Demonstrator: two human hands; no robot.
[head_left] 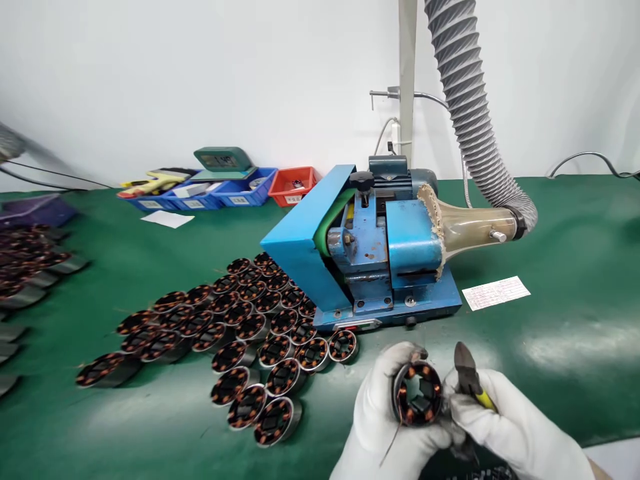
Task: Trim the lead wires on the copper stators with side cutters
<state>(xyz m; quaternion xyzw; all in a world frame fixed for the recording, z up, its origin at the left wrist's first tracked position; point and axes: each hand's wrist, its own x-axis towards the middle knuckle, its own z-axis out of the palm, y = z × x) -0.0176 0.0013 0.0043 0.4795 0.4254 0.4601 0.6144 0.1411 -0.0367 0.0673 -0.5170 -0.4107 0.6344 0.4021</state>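
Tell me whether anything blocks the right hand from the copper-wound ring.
Nothing visible does: the right hand, holding cutters, is close beside the copper-wound ring, which the left hand grips. No other object shows between the right hand and ring.

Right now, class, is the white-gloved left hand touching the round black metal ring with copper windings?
Touching. The head view shows the white-gloved left hand curled around the round black metal ring, glove against its outer edge, no gap showing.
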